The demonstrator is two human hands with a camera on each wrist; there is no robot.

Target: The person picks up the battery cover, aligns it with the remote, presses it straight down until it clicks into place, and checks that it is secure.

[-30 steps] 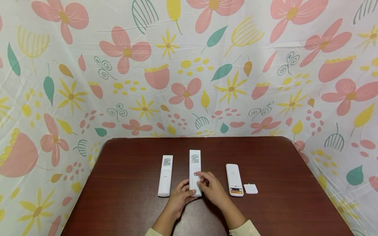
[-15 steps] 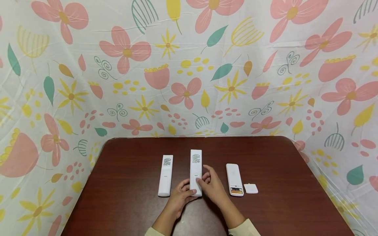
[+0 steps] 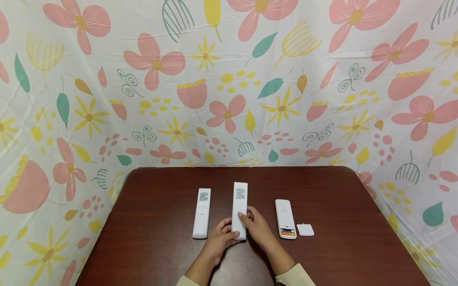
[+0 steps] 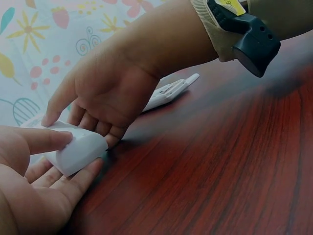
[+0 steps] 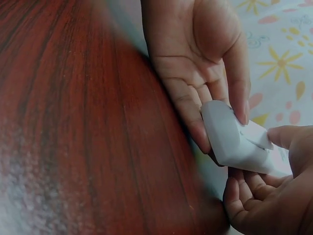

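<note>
A white remote control (image 3: 241, 198) is held face down, its printed label toward the far side. At its near end my left hand (image 3: 219, 241) grips it, thumb on the back and fingers beneath, as the left wrist view also shows. My right hand (image 3: 259, 229) holds the same remote from the right side; its thumb presses on the battery cover (image 5: 257, 134) while the other fingers curl along the edge and under it. In the right wrist view the remote's rounded near end (image 5: 220, 129) points toward the camera.
Left of the hands lies a similar white remote (image 3: 202, 214), back up with its cover on. To the right is another white remote (image 3: 285, 214), its battery compartment uncovered with batteries (image 3: 288, 232) inside. Its loose cover (image 3: 305, 229) lies beside it. A floral cloth (image 3: 229, 79) hangs behind the table.
My right index finger has lifted off the remote's back and gone to its right side with the other fingers. The right thumb has moved up onto the battery cover. The remote has shifted slightly right.
</note>
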